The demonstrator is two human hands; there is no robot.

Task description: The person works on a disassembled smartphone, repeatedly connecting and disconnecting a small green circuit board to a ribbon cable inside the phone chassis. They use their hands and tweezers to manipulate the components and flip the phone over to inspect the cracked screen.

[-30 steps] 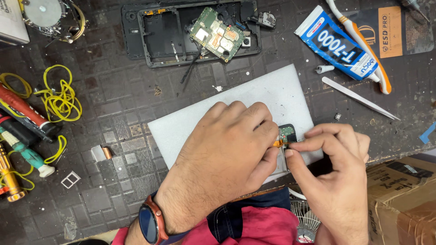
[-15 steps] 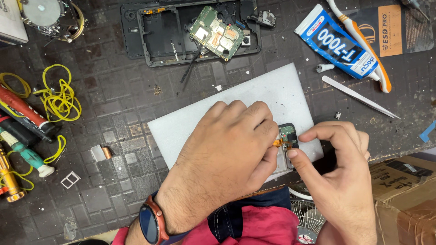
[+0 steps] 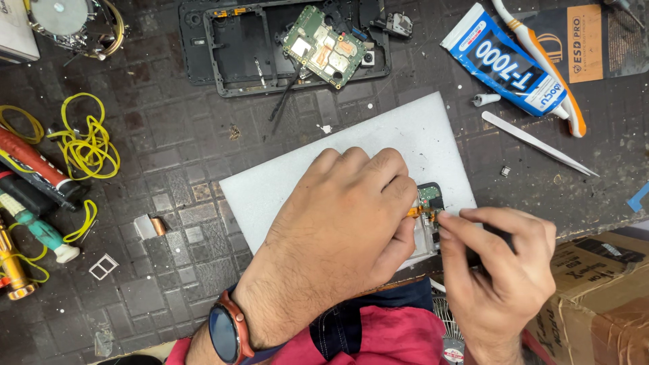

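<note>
Small green sub-board [image 3: 429, 196] on my white pad [image 3: 378, 135], long axis running away from me, orange flex pointing left, left hand [image 3: 338, 236] pressing beside it, right hand [image 3: 500, 270] fingertips pinched at its near edge.

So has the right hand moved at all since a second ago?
Yes, slightly. The right hand has slid down and toward the person, so more of the small green circuit board on the white pad now shows; its fingertips remain at the board's lower edge.

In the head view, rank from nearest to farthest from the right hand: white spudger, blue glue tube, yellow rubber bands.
From the right hand:
1. White spudger, just above it, to the right.
2. Blue glue tube, farther up, top right.
3. Yellow rubber bands, far left.
</note>
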